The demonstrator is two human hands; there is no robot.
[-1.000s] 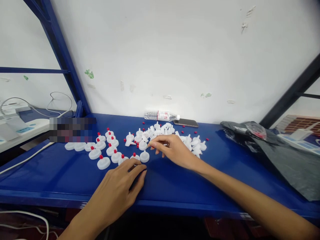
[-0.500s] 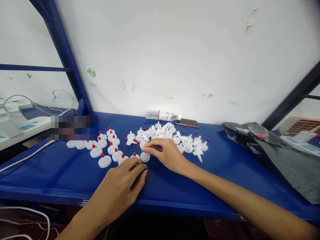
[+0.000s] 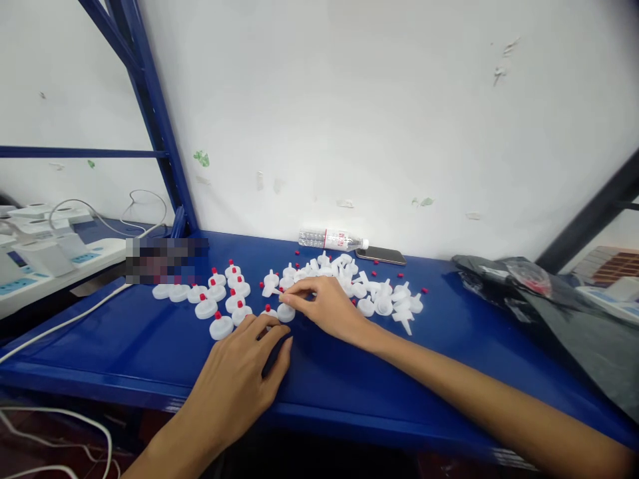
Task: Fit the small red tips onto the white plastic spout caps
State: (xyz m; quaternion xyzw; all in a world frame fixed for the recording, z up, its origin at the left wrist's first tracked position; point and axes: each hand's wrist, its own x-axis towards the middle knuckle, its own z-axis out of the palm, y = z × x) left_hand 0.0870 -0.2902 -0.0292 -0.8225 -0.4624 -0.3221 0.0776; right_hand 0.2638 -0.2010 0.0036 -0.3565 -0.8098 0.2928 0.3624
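My right hand point(image 3: 319, 303) is closed in a pinch, thumb and forefinger together just over a white spouted cap point(image 3: 285, 313) standing on the table. Its spout and whatever the fingertips grip are hidden. My left hand point(image 3: 244, 366) rests lower on the table, fingers bent and apart from the thumb, with no object seen in it. Beyond its knuckles stands a white cap with a red tip point(image 3: 268, 312), partly covered. Several more red-tipped caps point(image 3: 221, 326) stand in rows to the left. Behind my right hand lies a heap of white spouted caps point(image 3: 383, 304) without red tips.
Small red tips point(image 3: 424, 290) are scattered around the heap. A clear plastic bottle point(image 3: 332, 239) and a phone point(image 3: 381, 255) lie by the wall. Dark plastic bags point(image 3: 544, 313) cover the right side. White power strips point(image 3: 100, 256) and a cable are at the left.
The view has shifted, so the table's things appear slightly right and lower. My right hand's pinch has moved slightly left relative to the cap. My left hand stays about where it was.
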